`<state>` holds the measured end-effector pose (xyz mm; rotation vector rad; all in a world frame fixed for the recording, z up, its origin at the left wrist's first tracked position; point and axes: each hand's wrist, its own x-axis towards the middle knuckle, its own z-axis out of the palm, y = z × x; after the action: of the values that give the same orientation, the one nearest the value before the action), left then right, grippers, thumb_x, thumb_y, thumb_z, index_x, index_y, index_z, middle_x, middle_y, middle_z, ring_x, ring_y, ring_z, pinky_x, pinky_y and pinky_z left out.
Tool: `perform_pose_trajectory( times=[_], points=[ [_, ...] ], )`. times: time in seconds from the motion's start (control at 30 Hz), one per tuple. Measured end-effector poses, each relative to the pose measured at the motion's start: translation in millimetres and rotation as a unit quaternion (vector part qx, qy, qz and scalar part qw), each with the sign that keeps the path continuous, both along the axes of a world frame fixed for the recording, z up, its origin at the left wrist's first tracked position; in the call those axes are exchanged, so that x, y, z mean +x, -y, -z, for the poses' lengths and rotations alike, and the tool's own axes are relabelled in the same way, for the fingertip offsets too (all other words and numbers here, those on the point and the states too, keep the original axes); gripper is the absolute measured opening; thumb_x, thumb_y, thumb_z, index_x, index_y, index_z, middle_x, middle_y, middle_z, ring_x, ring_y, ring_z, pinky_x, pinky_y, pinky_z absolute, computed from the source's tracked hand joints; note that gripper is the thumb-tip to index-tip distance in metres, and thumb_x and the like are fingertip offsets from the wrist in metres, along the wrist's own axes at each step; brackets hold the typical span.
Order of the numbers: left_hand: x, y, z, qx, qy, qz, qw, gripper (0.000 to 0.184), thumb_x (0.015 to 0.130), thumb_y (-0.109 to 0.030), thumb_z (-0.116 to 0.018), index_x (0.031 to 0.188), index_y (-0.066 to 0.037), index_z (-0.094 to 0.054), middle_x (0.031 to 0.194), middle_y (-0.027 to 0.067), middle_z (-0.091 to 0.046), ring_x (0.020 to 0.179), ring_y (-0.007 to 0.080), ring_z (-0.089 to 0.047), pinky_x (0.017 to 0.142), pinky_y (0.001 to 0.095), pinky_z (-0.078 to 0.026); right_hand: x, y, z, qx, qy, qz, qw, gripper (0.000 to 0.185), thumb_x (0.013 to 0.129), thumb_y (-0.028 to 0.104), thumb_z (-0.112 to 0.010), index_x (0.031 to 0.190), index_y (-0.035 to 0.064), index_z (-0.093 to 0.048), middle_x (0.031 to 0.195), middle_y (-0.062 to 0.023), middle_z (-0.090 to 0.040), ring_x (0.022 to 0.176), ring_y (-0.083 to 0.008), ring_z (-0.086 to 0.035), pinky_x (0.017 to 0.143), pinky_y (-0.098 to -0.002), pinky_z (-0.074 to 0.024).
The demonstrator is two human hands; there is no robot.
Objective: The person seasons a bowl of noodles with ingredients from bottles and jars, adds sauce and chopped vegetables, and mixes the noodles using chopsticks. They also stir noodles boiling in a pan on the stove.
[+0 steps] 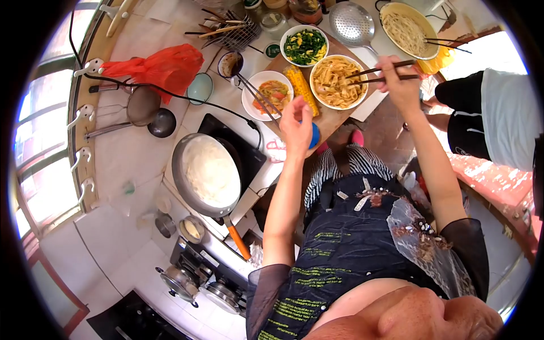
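My right hand (398,85) is closed on dark chopsticks (378,75), their tips in a white bowl of broad noodles (338,83). My left hand (297,129) has its fingers curled in, just right of a white plate of sliced vegetables (268,95). Across that plate runs another pair of chopsticks (258,95), from a dark-stained cup (230,65) towards my left hand; whether it grips them I cannot make out. Corn cobs (301,89) lie between plate and noodle bowl. A bowl of greens and egg (305,45) stands behind. Something blue (314,136) shows beside my left wrist.
A frying pan (212,173) with whitish contents sits by a black hob (252,158), its orange handle pointing towards me. Back right are a skimmer (352,24) and a yellow pot of pale noodles (409,34). Another person (490,116) stands at the right. A cable crosses the counter.
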<state>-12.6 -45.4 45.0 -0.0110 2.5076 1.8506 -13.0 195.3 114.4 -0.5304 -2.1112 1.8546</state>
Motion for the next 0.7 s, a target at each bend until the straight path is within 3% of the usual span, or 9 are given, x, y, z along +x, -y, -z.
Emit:
perform_pose_trajectory(
  times=[0.17,0.27,0.3,0.4,0.47,0.53,0.6,0.63,0.7],
  points=[
    [-78.5,-5.1,-1.8,-0.103,-0.096,-0.015,0.990,0.042,0.081,-0.008,-0.056,0.119,0.004,-0.046,0.105,0.0185,-0.056,0.096,0.0255,-0.057,0.083,0.0343,-0.046,1.3,12.8,18.2,-0.034,-0.079,-0.053,0.995,0.020,0.088,0.018,-0.058,0.084,-0.0004,-0.062,0.074,-0.0028,-0.062,0.055,-0.0046,-0.054,0.048,-0.0175,-0.0429],
    [-127.5,-14.1,21.0,-0.135,-0.065,-0.047,0.988,0.048,0.077,-0.008,-0.056,0.120,0.008,-0.042,0.109,0.0244,-0.054,0.102,0.0336,-0.054,0.088,0.0389,-0.043,3.9,26.9,44.8,0.021,-0.026,-0.112,0.993,0.014,0.086,0.013,-0.060,0.087,-0.0002,-0.064,0.078,-0.0018,-0.063,0.054,-0.0061,-0.052,0.050,-0.0188,-0.0439],
    [-144.4,-17.0,23.8,-0.133,-0.069,-0.048,0.988,0.048,0.077,-0.008,-0.056,0.120,0.008,-0.042,0.109,0.0244,-0.054,0.102,0.0336,-0.054,0.088,0.0389,-0.043,5.9,20.3,33.0,-0.031,0.035,-0.102,0.994,0.014,0.087,0.014,-0.059,0.088,0.0006,-0.064,0.075,-0.0010,-0.062,0.053,-0.0056,-0.052,0.049,-0.0181,-0.0437],
    [-177.7,-18.3,28.1,-0.191,0.001,-0.024,0.981,0.051,0.075,-0.011,-0.056,0.118,0.013,-0.041,0.110,0.0290,-0.052,0.104,0.0381,-0.052,0.088,0.0406,-0.042,10.7,-8.6,5.7,0.008,0.041,-0.043,0.998,0.021,0.091,0.019,-0.054,0.087,0.0001,-0.063,0.067,-0.0021,-0.059,0.051,-0.0049,-0.054,0.044,-0.0165,-0.0415],
    [-199.0,-21.9,22.4,-0.200,0.153,0.011,0.968,0.051,0.074,-0.013,-0.055,0.118,0.011,-0.043,0.111,0.0284,-0.053,0.102,0.0416,-0.052,0.087,0.0408,-0.042,14.4,-18.6,-4.4,-0.011,-0.017,-0.035,0.999,0.025,0.092,0.021,-0.052,0.085,-0.0008,-0.061,0.069,-0.0036,-0.059,0.051,-0.0059,-0.055,0.044,-0.0165,-0.0417],
    [-227.9,-14.7,56.6,-0.217,0.182,0.045,0.958,0.042,0.078,-0.015,-0.054,0.113,0.008,-0.049,0.106,0.0225,-0.057,0.099,0.0367,-0.056,0.084,0.0417,-0.045,18.6,-21.8,-7.2,-0.039,-0.031,-0.022,0.999,0.024,0.093,0.021,-0.051,0.091,-0.0011,-0.060,0.072,-0.0059,-0.059,0.057,-0.0084,-0.058,0.048,-0.0176,-0.0447],
    [-236.1,-12.2,55.2,-0.038,0.345,0.081,0.935,0.032,0.082,-0.013,-0.052,0.108,0.005,-0.054,0.103,0.0153,-0.060,0.093,0.0284,-0.059,0.080,0.0398,-0.048,22.5,-22.5,-1.0,-0.075,-0.040,-0.003,0.996,0.024,0.093,0.020,-0.050,0.093,-0.0023,-0.059,0.075,-0.0077,-0.060,0.061,-0.0110,-0.060,0.052,-0.0195,-0.0480],
    [-237.0,-10.5,56.1,-0.025,0.373,0.090,0.923,0.027,0.084,-0.010,-0.050,0.107,0.003,-0.055,0.101,0.0120,-0.060,0.090,0.0212,-0.060,0.076,0.0355,-0.051,25.1,-26.2,5.3,-0.087,-0.041,-0.005,0.995,0.024,0.093,0.019,-0.050,0.095,-0.0033,-0.058,0.078,-0.0097,-0.061,0.063,-0.0138,-0.061,0.055,-0.0217,-0.0505],
    [-246.0,-2.9,60.1,0.001,0.383,0.134,0.914,0.027,0.083,-0.008,-0.050,0.108,0.003,-0.055,0.101,0.0119,-0.060,0.089,0.0208,-0.060,0.076,0.0346,-0.051,28.5,-27.1,6.7,-0.095,-0.034,0.007,0.995,0.024,0.093,0.019,-0.050,0.095,-0.0037,-0.058,0.079,-0.0103,-0.061,0.064,-0.0143,-0.062,0.056,-0.0224,-0.0509]
  ],
)
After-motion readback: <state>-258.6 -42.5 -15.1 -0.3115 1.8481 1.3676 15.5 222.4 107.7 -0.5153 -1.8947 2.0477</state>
